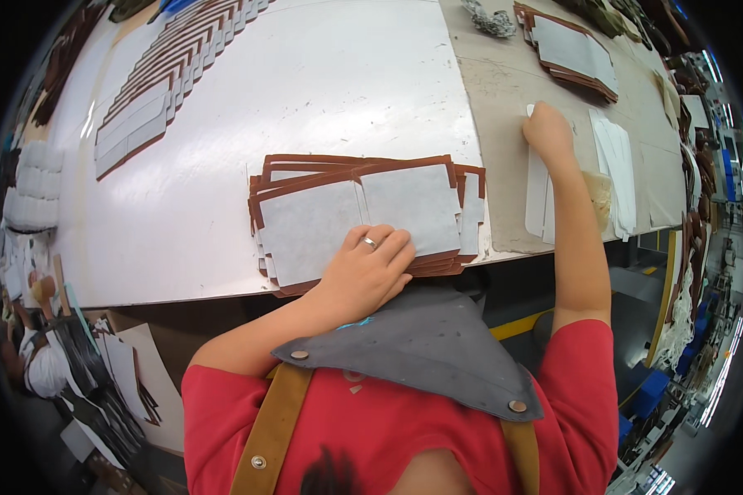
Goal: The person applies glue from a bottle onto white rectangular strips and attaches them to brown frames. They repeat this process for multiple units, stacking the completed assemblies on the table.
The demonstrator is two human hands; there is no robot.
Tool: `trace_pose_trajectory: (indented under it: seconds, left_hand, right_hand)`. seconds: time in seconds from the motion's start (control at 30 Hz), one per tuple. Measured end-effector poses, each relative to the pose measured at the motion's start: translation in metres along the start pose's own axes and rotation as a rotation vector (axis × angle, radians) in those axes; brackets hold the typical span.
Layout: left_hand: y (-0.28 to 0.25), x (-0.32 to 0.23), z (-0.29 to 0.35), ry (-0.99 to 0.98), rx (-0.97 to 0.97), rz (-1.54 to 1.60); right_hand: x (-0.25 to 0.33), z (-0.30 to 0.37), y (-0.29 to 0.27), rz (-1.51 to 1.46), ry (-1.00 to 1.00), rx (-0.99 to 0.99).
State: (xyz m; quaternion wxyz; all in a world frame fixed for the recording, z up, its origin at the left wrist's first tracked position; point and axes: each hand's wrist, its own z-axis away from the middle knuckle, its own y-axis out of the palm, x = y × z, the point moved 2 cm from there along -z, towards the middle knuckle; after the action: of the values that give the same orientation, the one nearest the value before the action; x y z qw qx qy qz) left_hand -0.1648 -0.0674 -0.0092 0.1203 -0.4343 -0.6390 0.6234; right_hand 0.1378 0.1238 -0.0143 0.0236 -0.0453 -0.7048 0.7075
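My left hand (375, 262), with a ring on one finger, rests on the top panel of a stack (305, 227) of brown-edged panels with white backing. Its fingers are slightly bent and apart, lying on the white surface near the table's front edge. To the right, my right arm is stretched forward. My right hand (547, 132) is closed at the far end of a white strip (538, 198); the fingertips are partly hidden, and the strip's end shows beside them. The stacked panels lie a little fanned out, their edges uneven.
A long overlapping row of similar panels (134, 128) runs back at the far left. Another panel stack (574, 49) lies far right, near a crumpled grey bundle (489, 18). White strips (612, 165) and a yellowish block (596, 198) lie beside my right forearm.
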Motion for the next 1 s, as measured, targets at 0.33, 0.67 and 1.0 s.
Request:
trace_pose_trajectory:
  seconds: [0.33, 0.67, 1.0]
  left_hand:
    - [-0.008, 0.006, 0.013, -0.053, -0.067, 0.522]
    - [-0.041, 0.041, 0.020, -0.794, -0.405, 1.548]
    - [-0.053, 0.064, 0.039, -0.543, -0.896, 1.324]
  right_hand:
    - [0.031, 0.035, -0.106, -0.989, -0.041, -0.207]
    - [0.122, 0.115, -0.091, -2.169, -0.220, 0.054]
    - [0.142, 0.134, -0.041, -1.682, -0.152, 0.405]
